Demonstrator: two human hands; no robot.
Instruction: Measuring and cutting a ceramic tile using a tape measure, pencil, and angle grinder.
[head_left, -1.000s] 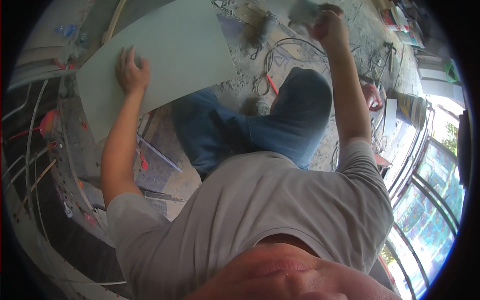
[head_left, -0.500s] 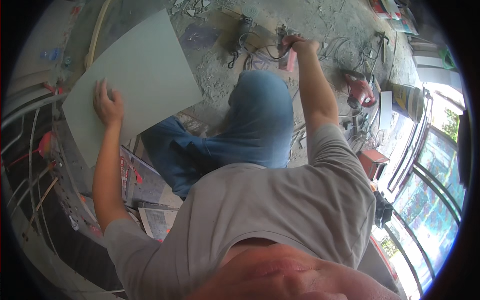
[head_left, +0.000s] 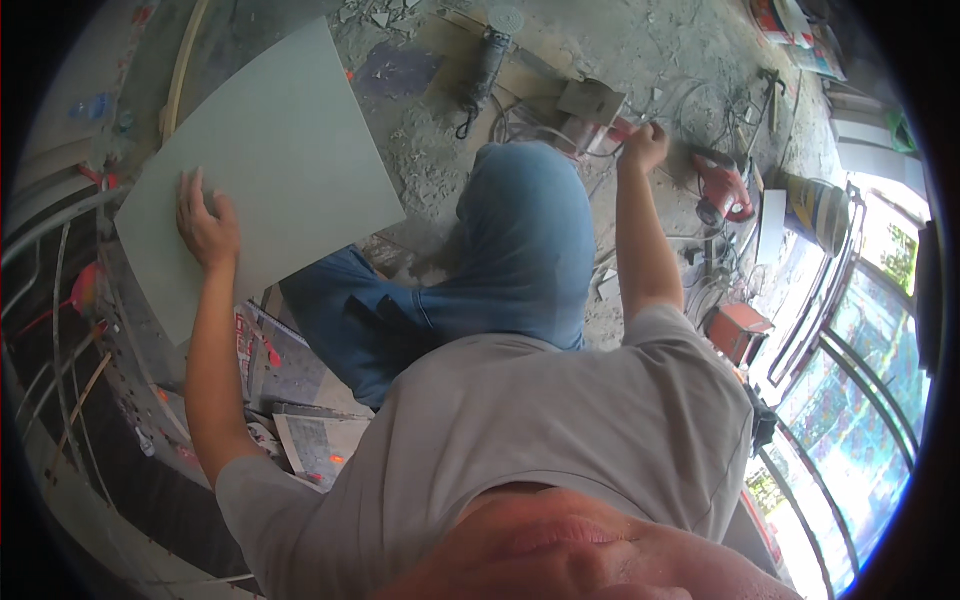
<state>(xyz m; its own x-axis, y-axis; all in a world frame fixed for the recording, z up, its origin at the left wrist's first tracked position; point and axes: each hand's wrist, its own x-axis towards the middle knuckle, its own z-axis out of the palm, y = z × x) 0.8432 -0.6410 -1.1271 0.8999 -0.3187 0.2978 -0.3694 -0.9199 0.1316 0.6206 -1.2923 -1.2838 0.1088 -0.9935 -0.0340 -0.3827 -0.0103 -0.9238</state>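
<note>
My left hand (head_left: 208, 222) lies flat with fingers spread on a large pale grey-green tile (head_left: 290, 150), near its left edge. The tile slants across the left side, its lower edge by my bent leg. Out to the right, my right hand (head_left: 645, 148) is closed around the red body of a handheld tile cutter (head_left: 592, 104). Its flat metal base plate is turned up into view, and its blade cannot be made out. A grey cable loops beside the cutter, near my knee.
A dark angle grinder (head_left: 486, 70) lies on the dusty, debris-strewn floor. Right of my right hand are another red power tool (head_left: 722, 188), tangled cables, a bucket (head_left: 818, 214) and a reddish box (head_left: 738, 331). Metal bars (head_left: 62, 300) run along the far left.
My right hand has moved right and nearer with the cutter, which has tilted to show its base plate. The left hand and tile have shifted slightly left.
</note>
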